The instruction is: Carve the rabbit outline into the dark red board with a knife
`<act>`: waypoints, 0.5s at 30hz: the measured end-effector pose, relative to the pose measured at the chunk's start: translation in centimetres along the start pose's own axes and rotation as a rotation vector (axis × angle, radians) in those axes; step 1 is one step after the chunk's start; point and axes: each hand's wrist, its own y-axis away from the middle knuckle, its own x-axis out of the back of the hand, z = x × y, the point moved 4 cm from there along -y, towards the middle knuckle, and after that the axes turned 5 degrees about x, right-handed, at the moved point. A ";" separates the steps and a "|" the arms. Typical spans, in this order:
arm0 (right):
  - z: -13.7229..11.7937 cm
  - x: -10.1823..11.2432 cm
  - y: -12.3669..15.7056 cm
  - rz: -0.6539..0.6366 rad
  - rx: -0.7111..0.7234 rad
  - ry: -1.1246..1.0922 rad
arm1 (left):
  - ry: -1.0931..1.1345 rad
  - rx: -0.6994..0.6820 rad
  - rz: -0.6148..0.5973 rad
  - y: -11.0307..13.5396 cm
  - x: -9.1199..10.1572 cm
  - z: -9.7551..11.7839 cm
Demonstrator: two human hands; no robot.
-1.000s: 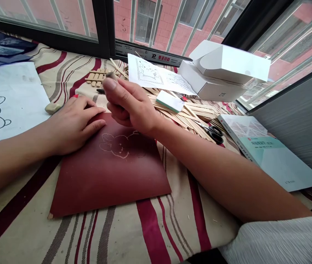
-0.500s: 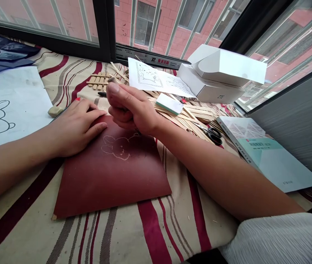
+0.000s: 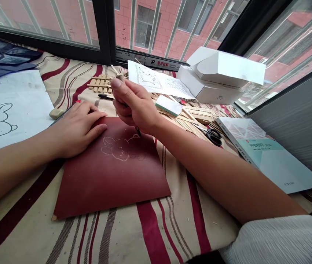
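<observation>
A dark red board (image 3: 109,187) lies on the striped cloth, with a rabbit scratched into it in pale lines. My left hand (image 3: 80,124) rests flat on the board's upper left part, fingers spread a little. My right hand (image 3: 138,106) is wrapped round a slim carving tool (image 3: 138,132). Its thin dark tip points down at the rabbit's outline near the board's top right, and its butt end shows above my thumb. Most of the tool is hidden in my fist. Beside my left hand sits a pale eraser-like lump (image 3: 56,113).
At left lies a paper with a rabbit drawing (image 3: 15,106). Behind my right hand are wooden sticks (image 3: 191,124), a white-and-green block (image 3: 168,105), scissors (image 3: 213,136), a printed sheet (image 3: 156,79) and a white box (image 3: 216,90). A book (image 3: 271,154) lies at right.
My right hand has shifted slightly right and tilted, so the tool's tip now shows below it. My left hand stays on the board.
</observation>
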 end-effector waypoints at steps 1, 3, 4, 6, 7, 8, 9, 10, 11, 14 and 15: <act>0.1 0.0 0.0 0.018 0.001 0.027 | 0.002 -0.004 0.002 0.0 0.0 0.0; 0.1 -0.1 0.0 0.037 0.016 0.074 | -0.002 -0.010 0.005 0.0 0.0 0.0; 0.2 -0.1 0.0 0.038 0.030 0.092 | -0.004 -0.012 0.008 0.0 0.0 0.0; 0.1 -0.2 0.0 0.025 0.068 0.110 | -0.006 -0.013 0.010 0.0 0.0 0.0; 0.2 -0.3 -0.1 0.019 0.085 0.113 | -0.005 -0.013 0.011 0.0 0.0 0.0; 0.2 -0.3 -0.1 0.015 0.093 0.113 | -0.002 -0.014 0.013 0.0 0.0 0.0; 0.3 -0.3 -0.1 0.015 0.094 0.114 | 0.001 -0.015 0.014 0.0 0.0 0.0; 0.4 -0.2 -0.1 0.016 0.085 0.116 | 0.003 -0.017 0.013 0.0 0.0 -0.1; 0.4 -0.2 0.0 0.019 0.073 0.119 | 0.000 -0.019 0.013 0.0 0.0 -0.1; 0.5 -0.4 0.1 0.012 0.060 0.154 | -0.021 -0.028 0.022 0.1 0.1 -0.1; 0.4 -0.6 0.1 0.002 0.076 0.180 | -0.027 -0.030 0.025 0.1 0.1 -0.1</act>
